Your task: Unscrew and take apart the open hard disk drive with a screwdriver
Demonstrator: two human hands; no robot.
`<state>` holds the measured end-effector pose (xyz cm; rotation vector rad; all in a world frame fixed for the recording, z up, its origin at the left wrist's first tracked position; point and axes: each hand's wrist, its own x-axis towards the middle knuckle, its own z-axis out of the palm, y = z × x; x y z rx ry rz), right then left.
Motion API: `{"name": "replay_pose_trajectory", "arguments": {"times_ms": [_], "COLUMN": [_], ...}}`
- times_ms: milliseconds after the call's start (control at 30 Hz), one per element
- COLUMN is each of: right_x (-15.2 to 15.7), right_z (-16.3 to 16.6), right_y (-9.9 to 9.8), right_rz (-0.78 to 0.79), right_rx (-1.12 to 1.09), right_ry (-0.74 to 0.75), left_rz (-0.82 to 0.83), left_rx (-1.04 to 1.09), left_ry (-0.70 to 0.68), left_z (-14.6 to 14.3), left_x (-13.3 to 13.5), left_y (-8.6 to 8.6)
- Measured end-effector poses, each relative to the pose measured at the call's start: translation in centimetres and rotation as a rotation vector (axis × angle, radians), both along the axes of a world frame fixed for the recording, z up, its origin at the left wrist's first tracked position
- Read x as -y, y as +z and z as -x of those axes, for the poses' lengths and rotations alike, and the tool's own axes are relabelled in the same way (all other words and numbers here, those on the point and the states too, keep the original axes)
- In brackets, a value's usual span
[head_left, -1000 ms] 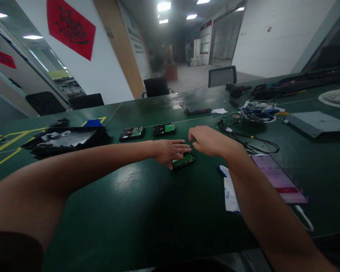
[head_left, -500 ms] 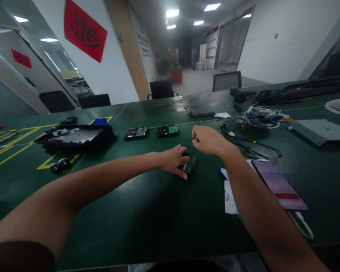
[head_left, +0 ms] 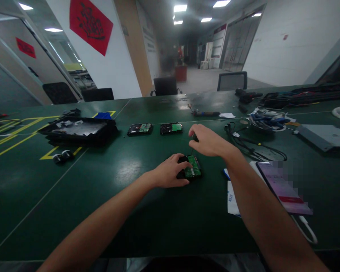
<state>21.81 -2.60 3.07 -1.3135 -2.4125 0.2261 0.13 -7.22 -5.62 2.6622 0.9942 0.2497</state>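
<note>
On the green table a hard drive (head_left: 195, 170) lies with its green circuit board facing up. My left hand (head_left: 170, 173) grips its left side, thumb at the near edge and fingers over the top, hiding that part. My right hand (head_left: 209, 140) is closed around a screwdriver (head_left: 195, 139) above the drive's far edge. Most of the handle is covered by the fingers, and the thin shaft points down to the board; whether the tip sits in a screw is too small to tell. Two more hard drives, one on the left (head_left: 139, 129) and one nearer the middle (head_left: 171, 128), lie beyond my hands.
A black tray (head_left: 82, 139) with small parts stands at left, two dark cylindrical pieces (head_left: 62, 156) before it. Right of my right arm are a phone (head_left: 283, 189), black cables (head_left: 249, 151), a bowl of wires (head_left: 268, 120) and a grey box (head_left: 325, 136). A pen-like tool (head_left: 205, 113) lies farther back.
My left hand has shifted slightly left and down on the drive, uncovering more of the green board. My right hand stays above the far edge with the screwdriver. The view has moved slightly.
</note>
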Motion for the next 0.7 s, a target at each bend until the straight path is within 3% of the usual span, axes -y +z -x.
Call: {"name": "replay_pose_trajectory", "arguments": {"times_ms": [333,500,600,700], "right_x": [-0.2,-0.9,-1.1,-1.1], "right_z": [-0.2,0.4,0.5,0.3], "right_y": [0.2,-0.4,-0.5,-0.2], "right_rz": [0.048,0.209,0.283,0.237], "right_rx": [-0.077,-0.259,-0.347,-0.32], "right_ry": [-0.004,-0.075,-0.046,-0.005], "left_rz": [-0.155,-0.193,-0.207,-0.205], "left_rx": [0.045,0.023,0.037,0.067], "left_ry": [0.044,0.13,0.151,0.159], "left_z": [0.5,0.3,0.2,0.3], "left_x": [1.5,1.3,1.1,0.7], "left_y": [-1.7,-2.2,-2.5,-2.8]}}
